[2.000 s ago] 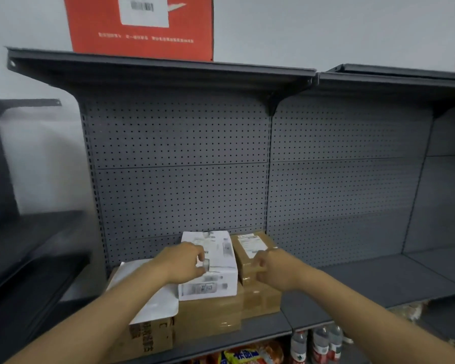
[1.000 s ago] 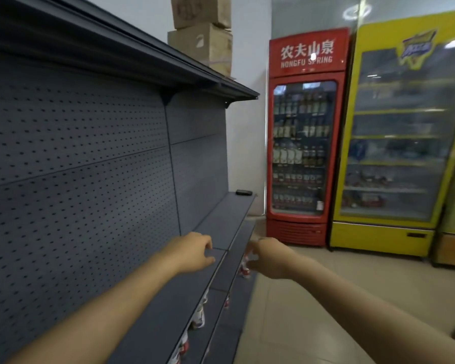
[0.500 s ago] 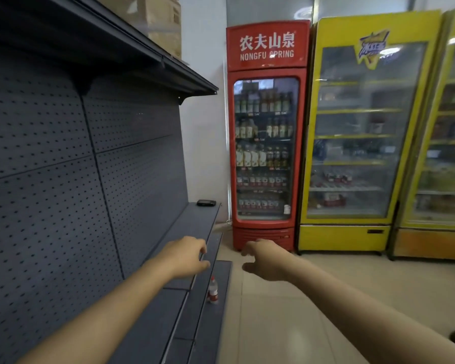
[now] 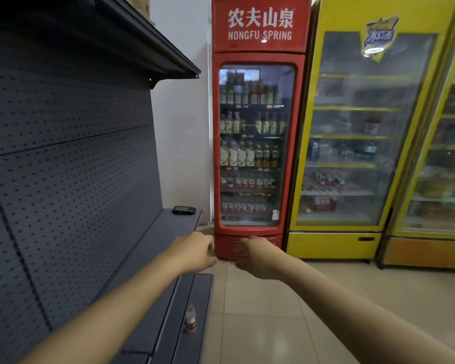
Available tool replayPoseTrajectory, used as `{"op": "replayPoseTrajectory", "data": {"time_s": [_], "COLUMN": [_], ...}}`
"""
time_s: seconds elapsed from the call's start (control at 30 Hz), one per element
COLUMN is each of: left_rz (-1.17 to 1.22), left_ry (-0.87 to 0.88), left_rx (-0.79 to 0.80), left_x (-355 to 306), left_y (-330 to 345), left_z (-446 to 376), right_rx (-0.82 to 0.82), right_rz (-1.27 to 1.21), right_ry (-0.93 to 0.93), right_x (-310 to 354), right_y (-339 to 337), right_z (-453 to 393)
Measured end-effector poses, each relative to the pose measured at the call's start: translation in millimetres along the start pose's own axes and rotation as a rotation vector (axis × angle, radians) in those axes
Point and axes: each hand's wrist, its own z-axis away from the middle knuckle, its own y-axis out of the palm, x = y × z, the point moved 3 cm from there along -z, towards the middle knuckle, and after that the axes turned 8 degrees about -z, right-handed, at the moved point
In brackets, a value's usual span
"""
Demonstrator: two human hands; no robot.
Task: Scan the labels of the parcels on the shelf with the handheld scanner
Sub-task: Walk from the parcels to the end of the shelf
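Scanner (image 4: 184, 210), I take it, is the small dark device lying flat at the far end of the grey shelf (image 4: 153, 240), near its end edge and close to the red fridge (image 4: 258, 132). Too small to confirm it's a scanner. Parcels: none in view, so I can't say where they sit from this angle.

Left hand (image 4: 195, 252) is loosely curled with nothing in it, hovering past the shelf's front edge. Right hand (image 4: 255, 257) is also half-closed and holds nothing, out over the floor in front of the fridge base. The two hands are close together and well short of the device.

Risks from here:
- Device sits close to the shelf end. A sloppy swipe could push it off onto the tile floor.
- It lies flat and looks thin, so a pinch from above may slip. Better to get fingers around its edges.
- Wrong pick: if that's a phone or remote, not the scanner, the fetch is wasted.
- Small bottle (image 4: 190, 317) stands on the lower ledge by the walking line. A foot or knee could knock it over.
- Head is turned away from the parcels, so labels need re-finding after the pickup. Easy to skip one or scan one twice.
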Motion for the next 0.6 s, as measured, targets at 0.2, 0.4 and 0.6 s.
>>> {"op": "replayPoseTrajectory", "data": {"time_s": [0.2,0.4,0.6], "left_rz": [0.021,-0.006,-0.023], "left_ry": [-0.031,-0.087,-0.144], "left_rx": [0.040,0.032,0.108], "left_x": [8.4,33.0,91.9], "left_y": [10.0,29.7,52.6], "left_z": [-104.5,-189.9,-273.7], "right_rx": [0.009,0.056,0.120], "right_rz": [0.061,0.105,0.089], "right_ry": [-0.042,-0.049,-0.036], "right_x": [-45.2,-75.1,-96.1], "right_y": [-20.8,-23.5,-17.7], "right_z": [-96.3,-187.8,-290.3]}}
